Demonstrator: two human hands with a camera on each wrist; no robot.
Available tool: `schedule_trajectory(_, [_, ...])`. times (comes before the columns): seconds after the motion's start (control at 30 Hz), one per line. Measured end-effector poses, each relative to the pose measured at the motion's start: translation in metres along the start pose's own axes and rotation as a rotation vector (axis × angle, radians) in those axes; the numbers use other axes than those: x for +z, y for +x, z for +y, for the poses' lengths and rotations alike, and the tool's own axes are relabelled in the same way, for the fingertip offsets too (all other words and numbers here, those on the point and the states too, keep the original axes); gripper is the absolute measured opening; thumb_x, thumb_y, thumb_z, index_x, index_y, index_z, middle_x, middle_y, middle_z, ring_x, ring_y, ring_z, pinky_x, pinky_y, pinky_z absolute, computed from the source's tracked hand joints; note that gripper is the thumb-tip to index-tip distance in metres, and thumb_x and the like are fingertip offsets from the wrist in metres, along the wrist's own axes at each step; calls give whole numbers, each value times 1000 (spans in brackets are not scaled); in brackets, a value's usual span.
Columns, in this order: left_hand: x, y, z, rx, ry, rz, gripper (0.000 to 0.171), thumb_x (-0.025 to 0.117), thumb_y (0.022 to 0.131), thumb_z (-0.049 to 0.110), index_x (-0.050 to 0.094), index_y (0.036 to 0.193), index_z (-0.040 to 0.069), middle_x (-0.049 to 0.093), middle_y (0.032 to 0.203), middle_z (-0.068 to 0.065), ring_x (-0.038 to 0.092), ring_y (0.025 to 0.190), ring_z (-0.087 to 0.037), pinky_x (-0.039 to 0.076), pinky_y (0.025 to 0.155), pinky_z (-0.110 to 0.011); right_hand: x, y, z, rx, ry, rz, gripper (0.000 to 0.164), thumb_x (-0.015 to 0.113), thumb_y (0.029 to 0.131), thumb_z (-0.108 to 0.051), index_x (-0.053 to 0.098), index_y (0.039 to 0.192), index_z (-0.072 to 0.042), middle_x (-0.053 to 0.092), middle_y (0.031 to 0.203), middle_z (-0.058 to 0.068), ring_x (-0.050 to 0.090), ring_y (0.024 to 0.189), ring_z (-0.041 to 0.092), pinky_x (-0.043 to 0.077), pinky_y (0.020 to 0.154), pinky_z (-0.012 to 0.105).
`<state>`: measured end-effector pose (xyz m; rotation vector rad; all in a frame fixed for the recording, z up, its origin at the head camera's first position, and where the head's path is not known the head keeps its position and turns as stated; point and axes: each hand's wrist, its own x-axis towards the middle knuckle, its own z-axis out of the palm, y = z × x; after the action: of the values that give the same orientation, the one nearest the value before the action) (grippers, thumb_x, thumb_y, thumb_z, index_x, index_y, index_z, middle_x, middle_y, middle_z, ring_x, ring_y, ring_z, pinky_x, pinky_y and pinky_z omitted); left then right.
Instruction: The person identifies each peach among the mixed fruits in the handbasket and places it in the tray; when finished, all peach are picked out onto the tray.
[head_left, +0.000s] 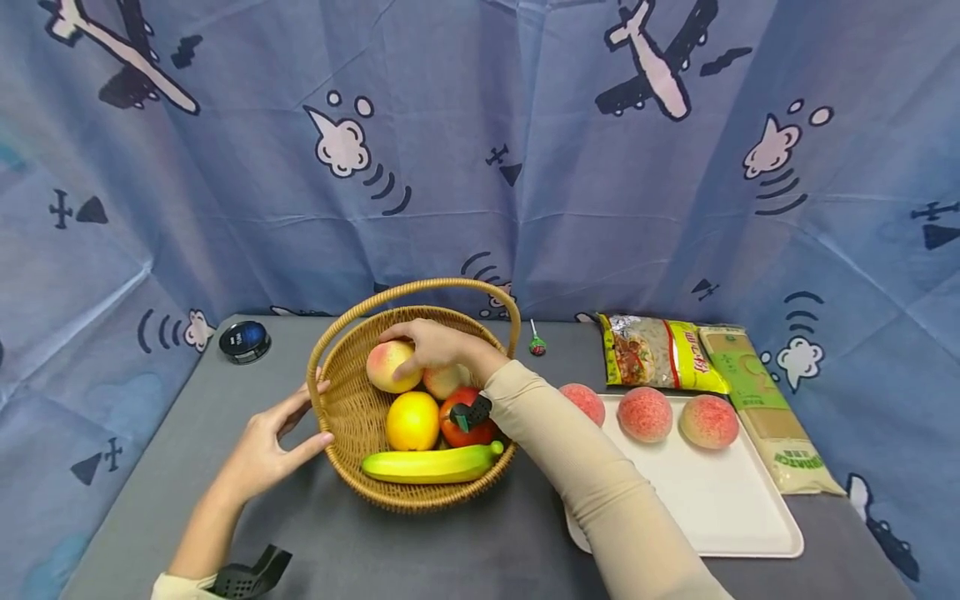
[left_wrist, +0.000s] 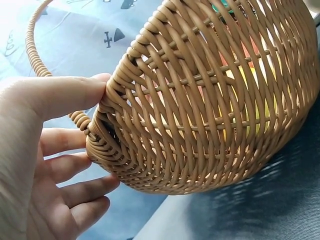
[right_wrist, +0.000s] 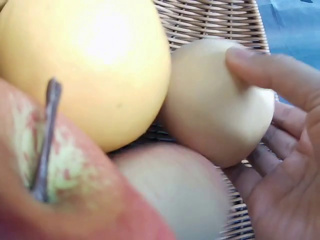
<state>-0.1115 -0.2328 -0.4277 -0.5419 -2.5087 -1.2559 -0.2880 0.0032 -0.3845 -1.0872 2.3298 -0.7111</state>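
A wicker basket (head_left: 420, 501) stands on the grey table with its arched handle raised. At its left rim, my left hand (head_left: 258, 454) grips the wicker, the thumb (left_wrist: 75, 95) on one side and the fingers on the other. Inside the basket, my right hand (head_left: 435, 342) holds a pale yellow-pink peach (head_left: 392, 367), thumb on top and fingers round its far side. Beside it lies a second peach (head_left: 446, 380), partly hidden under the hand. An orange (head_left: 412, 421), a red apple (head_left: 457, 427) and a banana (head_left: 431, 465) fill the front of the basket.
To the right, a white tray (head_left: 705, 517) carries several peaches (head_left: 645, 414) along its back edge. Behind it lie a yellow food packet (head_left: 660, 350) and a long green-and-tan packet (head_left: 772, 408). A lollipop (head_left: 537, 343) and a round black device (head_left: 244, 340) sit at the back.
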Motion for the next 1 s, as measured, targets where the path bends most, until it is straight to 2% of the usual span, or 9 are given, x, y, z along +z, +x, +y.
schedule_trajectory(0.3, [-1,-1,-2,-17,6,-17,61,74,80,7,50,137,5,50,137,-25,42,121,5,36,97,-4,-10,-14,-17,-114,96,42,61,74,82,-23,50,137,-15,55,133,2,54,109,13,48,90,21])
schedule_trajectory(0.43, [-1,-2,-2,-18,-2,-15,61,74,80,6,50,136,3,50,136,-26,40,120,8,36,97,-4,-16,-28,-27,-165,146,75,61,75,82,-24,51,137,-17,55,134,-1,54,109,10,48,92,20])
schedule_trajectory(0.57, [0,-2,-2,-19,-9,-12,60,74,80,5,51,135,2,49,137,-26,39,119,11,36,97,-3,-26,-52,-39,-217,220,107,63,76,81,-23,51,138,-17,56,133,-2,55,111,8,48,96,22])
schedule_trajectory(0.7, [1,-2,0,-21,-8,-12,61,74,80,6,51,136,3,50,136,-27,40,120,10,36,97,-3,-32,-81,-44,-328,267,142,65,76,80,-16,49,138,-11,53,138,4,55,115,10,47,100,25])
schedule_trajectory(0.87, [1,-2,0,-23,8,-17,61,74,80,7,50,137,5,50,135,-26,41,120,5,35,97,-3,-32,-121,-42,-424,345,185,67,77,78,-9,47,138,-6,49,141,9,53,119,15,48,103,32])
schedule_trajectory(1.0, [-1,-2,1,-20,6,-14,62,74,79,6,50,136,5,50,135,-27,38,120,9,35,96,-2,-24,-155,-35,-458,409,220,68,76,79,-7,45,140,-5,47,142,10,50,125,19,46,105,34])
